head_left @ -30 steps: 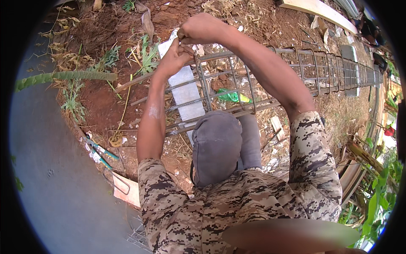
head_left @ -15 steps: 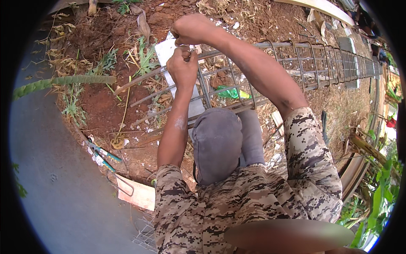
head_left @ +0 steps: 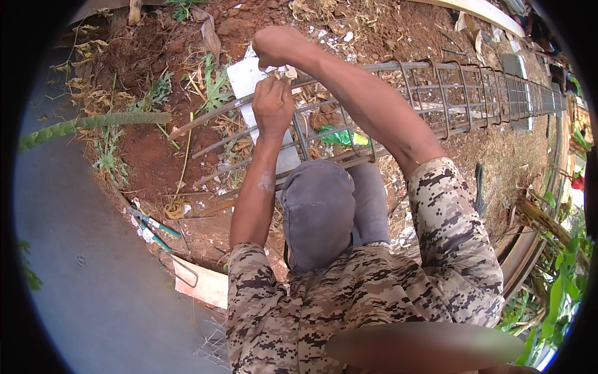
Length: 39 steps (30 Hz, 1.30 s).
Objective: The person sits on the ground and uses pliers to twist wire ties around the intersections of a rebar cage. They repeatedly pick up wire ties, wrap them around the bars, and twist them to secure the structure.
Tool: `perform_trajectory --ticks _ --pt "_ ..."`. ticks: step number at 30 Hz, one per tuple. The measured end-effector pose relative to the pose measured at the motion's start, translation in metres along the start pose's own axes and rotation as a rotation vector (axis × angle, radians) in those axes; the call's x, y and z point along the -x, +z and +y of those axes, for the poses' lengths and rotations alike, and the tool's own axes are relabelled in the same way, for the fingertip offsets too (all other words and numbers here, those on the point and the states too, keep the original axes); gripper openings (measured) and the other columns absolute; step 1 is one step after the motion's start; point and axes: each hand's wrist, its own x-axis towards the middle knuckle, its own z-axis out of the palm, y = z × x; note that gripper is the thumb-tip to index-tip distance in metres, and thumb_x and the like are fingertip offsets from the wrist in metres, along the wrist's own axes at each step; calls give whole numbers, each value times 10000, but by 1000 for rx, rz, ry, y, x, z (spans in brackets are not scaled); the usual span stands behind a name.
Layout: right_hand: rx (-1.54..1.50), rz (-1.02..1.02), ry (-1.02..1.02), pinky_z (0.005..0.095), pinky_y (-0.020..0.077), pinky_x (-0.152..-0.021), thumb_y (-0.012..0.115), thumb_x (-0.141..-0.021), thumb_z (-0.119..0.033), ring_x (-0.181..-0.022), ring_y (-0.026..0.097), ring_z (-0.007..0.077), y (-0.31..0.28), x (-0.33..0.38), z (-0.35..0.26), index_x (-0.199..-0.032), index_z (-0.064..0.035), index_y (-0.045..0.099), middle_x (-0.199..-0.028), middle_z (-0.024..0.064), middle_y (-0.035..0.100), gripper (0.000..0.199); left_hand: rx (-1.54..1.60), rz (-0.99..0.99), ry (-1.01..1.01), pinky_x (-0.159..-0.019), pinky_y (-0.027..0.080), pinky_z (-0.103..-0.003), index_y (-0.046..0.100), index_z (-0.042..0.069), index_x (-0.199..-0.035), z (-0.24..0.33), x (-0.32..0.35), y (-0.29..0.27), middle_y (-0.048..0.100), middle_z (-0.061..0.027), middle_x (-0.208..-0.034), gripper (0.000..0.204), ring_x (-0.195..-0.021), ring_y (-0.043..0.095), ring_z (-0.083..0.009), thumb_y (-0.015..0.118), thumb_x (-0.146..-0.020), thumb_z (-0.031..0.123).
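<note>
A long steel rebar cage runs from in front of me far off to the right, its long bars joined by square stirrups. My left hand is closed at the cage's far top bar, near the end stirrup, fingertips pinched together. Just beyond it, my right hand makes a fist with the wrist bent, above and close to the left hand. Whatever either hand grips is hidden by the fingers. Under the cage's near end lies a pale grey block. My bent grey-trousered knee is against the cage's near side.
Teal-handled cutters lie on the ground at the left, by a bent steel stirrup on a pale board. A green plastic bottle shows through the cage. Another block props the cage farther right. A thick green stem juts in.
My left hand has turned, its fingers drawing together over the bar. My right fist has shifted slightly down, and its forearm has dropped a little toward me.
</note>
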Motion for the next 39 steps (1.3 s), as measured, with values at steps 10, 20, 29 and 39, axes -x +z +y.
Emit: perform_trajectory --ticks 10,20,29,39 --pt "-197 -172 67 409 547 -807 625 -920 -266 -851 701 263 1 89 59 -1032 -135 756 -901 112 731 217 283 -702 -607 -674 462 -294 707 -11 -770 -54 -66 -30 662 -54 -758 285 -711 604 -136 788 -821 257" --pt "-1312 -173 333 332 485 -594 533 -966 -208 -655 625 176 -11 72 -42 -880 4 627 -724 109 669 247 287 -1373 -516 -491 487 -279 675 51 -832 -96 -129 -5 668 -53 -717 234 -636 631 -116 551 -918 230" --pt "-1501 -75 180 324 514 -753 421 -1023 -491 -830 668 210 -89 68 -24 -1068 59 637 -916 158 701 592 437 -754 -835 -812 554 -355 675 -9 -1101 -99 -62 -38 699 -151 -1044 310 -939 704 -248 618 -951 256" --pt "-838 1405 893 312 502 -733 431 -1045 -343 -816 657 184 77 388 186 -1036 41 664 -920 113 700 450 -126 -625 -243 -839 486 -444 693 -12 -1101 -80 -9 -32 678 -247 -983 423 -949 645 -392 472 -1028 341"
